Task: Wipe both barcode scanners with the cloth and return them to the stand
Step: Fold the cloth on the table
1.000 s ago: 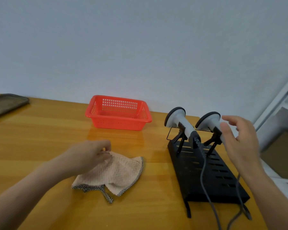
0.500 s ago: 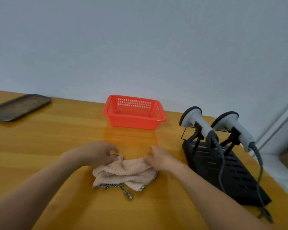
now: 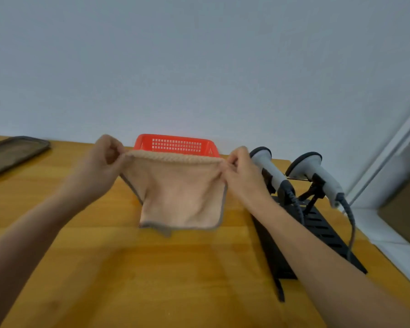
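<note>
A beige cloth (image 3: 180,197) with a dark hem hangs spread out above the wooden table (image 3: 104,268). My left hand (image 3: 102,162) pinches its upper left corner and my right hand (image 3: 240,170) pinches its upper right corner, so the top edge is stretched between them. Two grey barcode scanners sit on the black stand (image 3: 317,228) to the right: the left scanner (image 3: 270,169) just behind my right hand, the right scanner (image 3: 317,176) further right. Grey cables trail from both handles down over the stand.
A red plastic basket (image 3: 175,144) stands at the back of the table, partly hidden by the cloth. A dark flat tray (image 3: 12,152) lies at the far left. White shelving (image 3: 402,147) and a cardboard box (image 3: 405,209) are beyond the table's right edge.
The cloth lay bunched on the table under both hands; now both hands have lifted it and pulled it open by its top corners. One second ago my right hand was by the scanners.
</note>
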